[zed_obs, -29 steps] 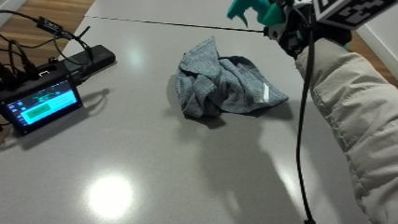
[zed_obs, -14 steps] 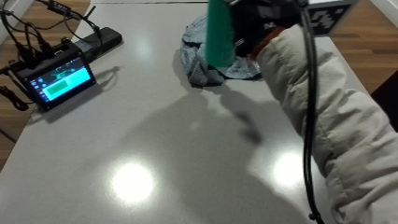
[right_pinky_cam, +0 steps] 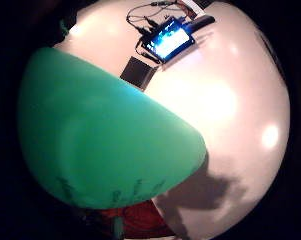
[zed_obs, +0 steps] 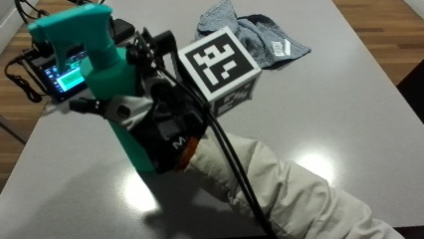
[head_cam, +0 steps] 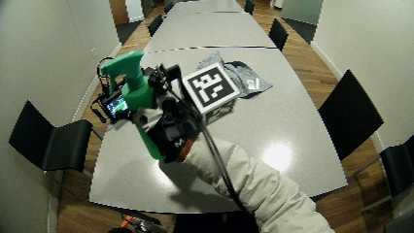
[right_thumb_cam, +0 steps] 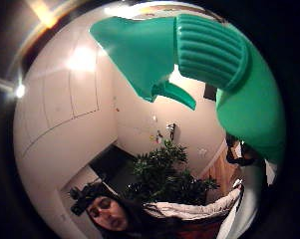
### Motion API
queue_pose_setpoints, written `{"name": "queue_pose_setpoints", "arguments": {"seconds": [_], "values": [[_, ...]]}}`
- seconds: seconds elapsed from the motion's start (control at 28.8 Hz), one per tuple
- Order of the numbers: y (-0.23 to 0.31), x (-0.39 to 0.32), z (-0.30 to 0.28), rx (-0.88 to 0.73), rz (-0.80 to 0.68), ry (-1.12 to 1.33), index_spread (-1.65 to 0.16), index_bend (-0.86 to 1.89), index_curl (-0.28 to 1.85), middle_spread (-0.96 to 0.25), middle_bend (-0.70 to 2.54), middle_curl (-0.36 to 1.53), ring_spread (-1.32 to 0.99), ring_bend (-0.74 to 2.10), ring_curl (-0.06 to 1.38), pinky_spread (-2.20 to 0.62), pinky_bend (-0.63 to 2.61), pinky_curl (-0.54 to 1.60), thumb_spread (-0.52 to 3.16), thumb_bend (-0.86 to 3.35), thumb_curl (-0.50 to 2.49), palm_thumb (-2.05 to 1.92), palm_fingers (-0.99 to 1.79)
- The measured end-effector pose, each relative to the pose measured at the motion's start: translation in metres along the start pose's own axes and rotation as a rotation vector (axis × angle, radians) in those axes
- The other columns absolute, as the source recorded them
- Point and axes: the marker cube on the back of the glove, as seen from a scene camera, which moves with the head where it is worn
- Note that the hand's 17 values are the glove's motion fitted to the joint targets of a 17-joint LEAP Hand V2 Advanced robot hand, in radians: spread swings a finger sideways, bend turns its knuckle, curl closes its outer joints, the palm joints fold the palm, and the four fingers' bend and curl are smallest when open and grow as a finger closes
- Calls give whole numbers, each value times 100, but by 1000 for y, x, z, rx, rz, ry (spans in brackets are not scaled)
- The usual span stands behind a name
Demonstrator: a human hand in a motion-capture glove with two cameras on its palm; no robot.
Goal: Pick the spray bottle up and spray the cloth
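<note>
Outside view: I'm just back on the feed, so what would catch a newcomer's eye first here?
The green spray bottle stands out: the gloved right hand grips its body and holds it upright above the grey table, nozzle toward the table's left side. Beyond it, a crumpled grey-blue cloth lies at the far end of the table, apart from the bottle. A small lit screen with cables sits at the table's left edge, behind the bottle.
</note>
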Motion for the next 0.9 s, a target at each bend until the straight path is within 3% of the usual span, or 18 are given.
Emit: {"name": "queue_pose_setpoints", "arguments": {"seconds": [0.69,0.9], "values": [[1,40,14,102,-42,170,-26,6,22,-8,36,53,-11,61,50,-9,46,44,85,-2,58,118,57],[14,53,14,66,43,121,-28,8,21,-11,36,54,-14,62,51,-12,51,47,83,-2,57,118,53]]}}
